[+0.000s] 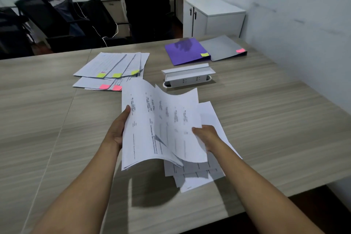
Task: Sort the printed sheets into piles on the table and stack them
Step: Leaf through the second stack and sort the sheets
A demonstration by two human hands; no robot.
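Observation:
A bundle of printed sheets (152, 125) is held above the table, bowed upward in the middle. My left hand (118, 129) grips its left edge, thumb on top. My right hand (206, 137) pinches the right edge of the top sheets. Under them on the table lies a loose spread of printed sheets (199, 175). Farther back at the left sit two piles: one with yellow-green sticky tabs (114, 64) and, nearer me, one with pink sticky tabs (98, 85).
A purple folder (185, 51) and a grey folder (222, 47) lie at the far right of the wooden table (275, 112). A white socket box (188, 76) stands mid-table. Two people stand beyond the far edge, beside black chairs and a white cabinet (214, 17).

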